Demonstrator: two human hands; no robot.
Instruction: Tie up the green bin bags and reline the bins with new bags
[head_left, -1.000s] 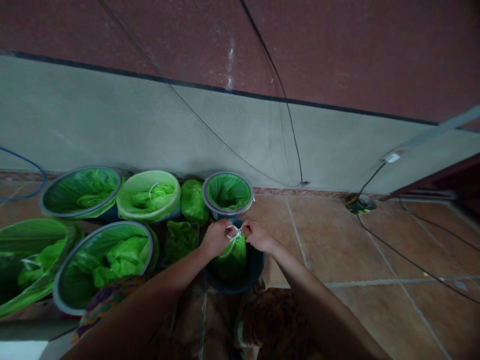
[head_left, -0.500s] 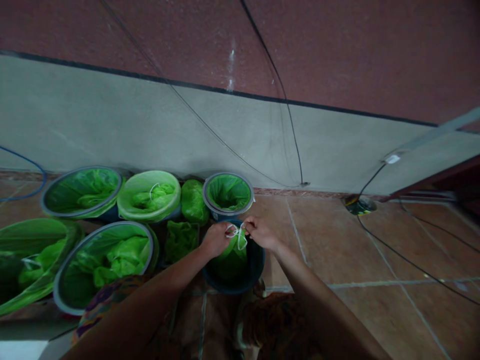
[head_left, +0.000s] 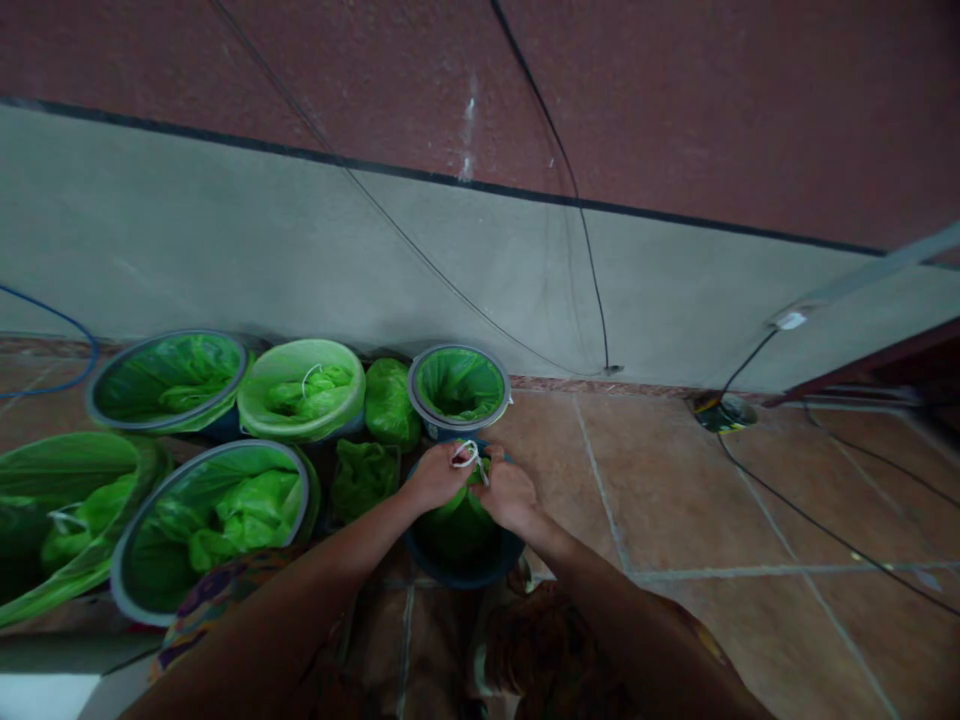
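A green net-like bag (head_left: 459, 528) sits low inside a dark blue bucket (head_left: 457, 575) at my feet. Its gathered neck rises between my hands, with a looped white string (head_left: 468, 453) at the top. The fingers of my left hand (head_left: 437, 478) are closed on the string from the left. On the other side, my right hand (head_left: 511, 492) is curled in close, a string end showing by its thumb. The hands almost meet, and the fingertips are partly hidden.
Left of me stand several green-lined buckets, including a grey-rimmed one (head_left: 304, 500) and a pale green one (head_left: 247, 410). Behind the dark bucket is a smaller lined bucket (head_left: 415, 395). A green bundle (head_left: 390, 403) lies beside it. A black cable (head_left: 795, 508) crosses the tiles at right.
My right hand has moved left and inward, closing the gap to my left hand. The string loops, spread between the hands before, are now drawn in and partly covered.
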